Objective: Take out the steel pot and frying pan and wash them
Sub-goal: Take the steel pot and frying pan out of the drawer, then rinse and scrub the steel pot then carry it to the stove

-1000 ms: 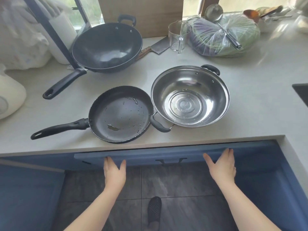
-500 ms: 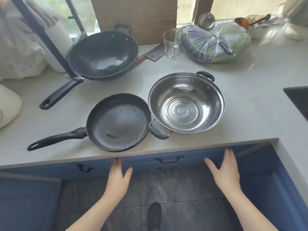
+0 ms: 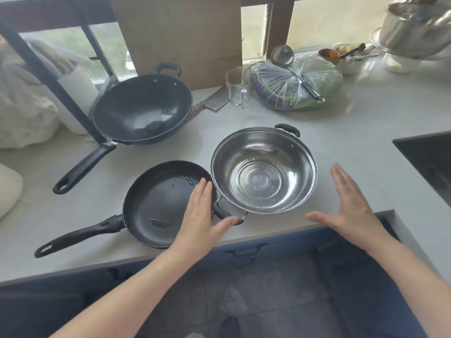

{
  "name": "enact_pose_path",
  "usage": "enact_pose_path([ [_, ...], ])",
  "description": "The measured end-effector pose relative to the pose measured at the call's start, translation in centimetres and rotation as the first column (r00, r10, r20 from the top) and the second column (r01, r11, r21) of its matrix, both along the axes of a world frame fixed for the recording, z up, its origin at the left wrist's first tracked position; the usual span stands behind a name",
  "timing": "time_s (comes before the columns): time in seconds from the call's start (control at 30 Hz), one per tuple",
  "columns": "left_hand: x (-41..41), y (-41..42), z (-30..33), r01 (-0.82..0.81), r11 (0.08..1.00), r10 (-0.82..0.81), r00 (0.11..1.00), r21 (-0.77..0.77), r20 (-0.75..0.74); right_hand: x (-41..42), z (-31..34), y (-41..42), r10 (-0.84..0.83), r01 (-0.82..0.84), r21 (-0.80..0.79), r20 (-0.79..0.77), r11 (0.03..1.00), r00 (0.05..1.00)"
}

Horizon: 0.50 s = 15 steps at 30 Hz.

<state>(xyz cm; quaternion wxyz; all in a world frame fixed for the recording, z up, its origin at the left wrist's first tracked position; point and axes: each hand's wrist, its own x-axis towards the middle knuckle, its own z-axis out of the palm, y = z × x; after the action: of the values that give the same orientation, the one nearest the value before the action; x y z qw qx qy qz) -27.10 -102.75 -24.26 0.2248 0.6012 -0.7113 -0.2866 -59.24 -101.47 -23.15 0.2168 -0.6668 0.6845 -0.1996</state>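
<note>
So we've got the steel pot (image 3: 264, 170) sitting on the bench (image 3: 366, 123) near the front edge, with the frying pan (image 3: 168, 203) touching it on its left. Both are out of the cupboard, washing not started by the look of it. Our left hand (image 3: 202, 213) is flat and spread, hovering over the right side of the pan next to the pot's near handle (image 3: 225, 214), holding nothing. Our right hand (image 3: 351, 203) is just as open, palm turned in, on the pot's right side and apart from it.

What could go wrong: the pot's near handle overlaps the pan rim, so lifting the pot carelessly could drag or tip the pan, and the pan already sits close to the bench edge with its long handle (image 3: 78, 236) sticking out to the left. There's a bit of water in both, so wet handles could slip and the water could slosh onto the floor. The right hand is nowhere near the far handle (image 3: 287, 129) either, so gripping the smooth steel wall instead seems risky to us. The sink (image 3: 427, 164) is off to the right, so it's a carry.

Compared with a second ago: both hands were down at the blue drawer front (image 3: 244, 250) below the bench, pushing it in. Now they've come up to either side of the pot, and the drawer looks shut. Pot and pan haven't budged.
</note>
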Motion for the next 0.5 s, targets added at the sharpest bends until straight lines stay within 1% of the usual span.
enact_pose_path([
  [0.1, -0.5, -3.6, 0.9, 0.016, 0.998, -0.018, 1.0, 0.057, 0.024, -1.5, 0.6, -2.9, 0.127, -0.117, 0.089, -0.124, 0.989, 0.984],
  [0.2, -0.4, -6.7, 1.6, 0.082, 0.987, -0.1, 0.986, 0.135, 0.136, -2.9, 0.8, -5.5, 0.187, -0.149, 0.176, -0.224, 0.973, 0.956],
  [0.27, -0.4, -8.7, 2.2, 0.104, 0.978, -0.139, 0.972, 0.181, 0.191, -3.8, 0.7, -7.0, 0.201, -0.145, 0.226, -0.248, 0.963, 0.948],
  [0.33, -0.3, -10.6, 2.6, 0.089, 0.971, -0.14, 0.964, 0.222, 0.226, -4.3, 0.6, -8.2, 0.218, -0.147, 0.27, -0.252, 0.952, 0.943],
  [0.5, -0.4, -14.2, 3.1, -0.035, 0.96, -0.056, 0.947, 0.277, 0.316, -5.3, -0.5, -10.4, 0.269, -0.182, 0.326, -0.245, 0.928, 0.932],
])
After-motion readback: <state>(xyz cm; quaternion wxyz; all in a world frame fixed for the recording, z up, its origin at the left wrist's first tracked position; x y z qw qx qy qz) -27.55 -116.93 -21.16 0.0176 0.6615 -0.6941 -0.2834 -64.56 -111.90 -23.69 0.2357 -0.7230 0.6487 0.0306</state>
